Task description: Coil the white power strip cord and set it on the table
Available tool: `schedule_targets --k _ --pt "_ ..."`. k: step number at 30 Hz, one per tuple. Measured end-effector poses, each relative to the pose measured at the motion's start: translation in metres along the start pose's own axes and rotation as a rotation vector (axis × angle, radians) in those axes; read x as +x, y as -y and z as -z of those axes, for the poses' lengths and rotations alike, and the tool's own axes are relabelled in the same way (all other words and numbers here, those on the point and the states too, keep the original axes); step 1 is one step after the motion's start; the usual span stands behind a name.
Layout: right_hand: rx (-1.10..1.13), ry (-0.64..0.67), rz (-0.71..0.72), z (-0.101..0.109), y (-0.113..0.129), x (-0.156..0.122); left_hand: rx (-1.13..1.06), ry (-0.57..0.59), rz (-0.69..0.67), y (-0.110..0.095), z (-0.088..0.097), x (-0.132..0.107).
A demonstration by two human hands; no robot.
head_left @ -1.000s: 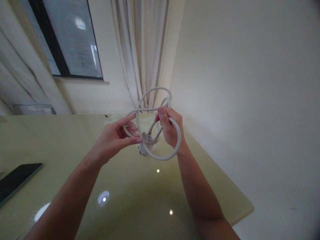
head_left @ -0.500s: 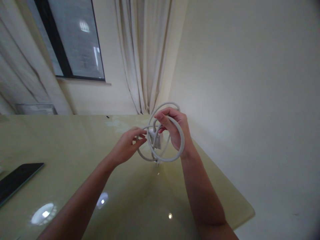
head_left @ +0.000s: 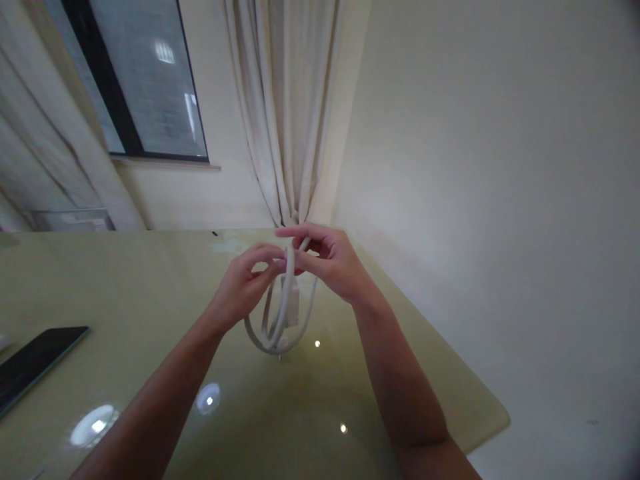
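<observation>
Loops of a white cable [head_left: 285, 303] hang between my two hands above the glossy table. A pale block [head_left: 291, 307], perhaps a plug or power strip end, shows behind the loops; its details are blurred. My left hand [head_left: 253, 280] pinches the top of the coil between thumb and fingertips. From the other side, my right hand [head_left: 325, 257] grips the cable close by, its thumb against the coil and its index finger stretched out to the left. Some right fingers are hidden behind the cable and the hand.
The yellowish table [head_left: 165, 287] reflects several lights. A dark tablet-like slab [head_left: 37, 360] lies at its left. A small black thing [head_left: 215, 233] rests near the far edge. Beyond are a curtain [head_left: 290, 133] and a window [head_left: 150, 80]; a pale wall [head_left: 475, 200] borders the right.
The coil has shifted left and down and turned, so its loops now hang narrower. My right hand has moved left, close to my left hand, which now pinches the cable.
</observation>
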State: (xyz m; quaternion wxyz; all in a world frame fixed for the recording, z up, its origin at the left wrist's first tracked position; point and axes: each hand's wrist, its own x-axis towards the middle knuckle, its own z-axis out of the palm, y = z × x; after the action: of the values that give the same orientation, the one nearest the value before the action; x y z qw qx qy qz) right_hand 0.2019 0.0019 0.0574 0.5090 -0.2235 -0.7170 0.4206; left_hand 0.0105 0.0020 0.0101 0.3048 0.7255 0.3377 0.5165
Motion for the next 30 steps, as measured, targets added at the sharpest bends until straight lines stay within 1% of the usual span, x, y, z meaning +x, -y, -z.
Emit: schedule_targets --k 2,6,7,8,10,13,15,16,18,21,23,26,28,30 --pt "0.014 0.002 -0.005 0.002 -0.003 0.001 -0.062 -0.074 0.022 0.005 -0.003 0.002" --pt "-0.005 -0.106 -0.038 0.007 -0.008 0.004 -0.336 -0.298 0.072 0.011 -0.009 0.003" --pt "0.001 -0.122 -0.055 0.008 -0.009 0.004 -0.384 -0.332 0.084 0.011 -0.009 0.003" --pt "0.014 -0.123 -0.071 0.007 -0.009 0.004 -0.403 -0.344 0.092 0.011 -0.009 0.003" --pt "0.049 -0.085 -0.091 0.005 -0.007 0.004 -0.362 -0.332 0.081 0.012 -0.008 0.003" --pt "0.096 0.012 -0.065 0.000 -0.002 0.003 -0.270 -0.308 0.041 0.013 -0.007 0.002" --pt "0.107 0.026 -0.041 -0.002 -0.001 0.003 -0.299 -0.301 0.028 0.014 -0.007 0.003" --pt "0.104 0.010 -0.035 -0.002 -0.001 0.004 -0.347 -0.304 0.026 0.014 -0.007 0.003" --pt "0.085 -0.067 -0.036 0.000 -0.002 0.004 -0.499 -0.325 0.038 0.015 -0.007 0.005" --pt "0.054 -0.173 -0.047 0.005 -0.004 0.005 -0.765 -0.403 0.096 0.016 -0.004 0.009" --pt "0.027 -0.167 -0.051 0.008 -0.006 0.005 -0.895 -0.468 0.166 0.017 -0.001 0.012" --pt "-0.004 -0.101 -0.063 0.006 -0.012 0.007 -0.991 -0.543 0.263 0.014 0.002 0.015" --pt "-0.007 -0.089 -0.083 0.003 -0.019 0.009 -1.004 -0.554 0.291 0.009 0.001 0.014" --pt "-0.005 -0.112 -0.107 0.000 -0.026 0.012 -0.975 -0.544 0.282 0.003 -0.001 0.012"
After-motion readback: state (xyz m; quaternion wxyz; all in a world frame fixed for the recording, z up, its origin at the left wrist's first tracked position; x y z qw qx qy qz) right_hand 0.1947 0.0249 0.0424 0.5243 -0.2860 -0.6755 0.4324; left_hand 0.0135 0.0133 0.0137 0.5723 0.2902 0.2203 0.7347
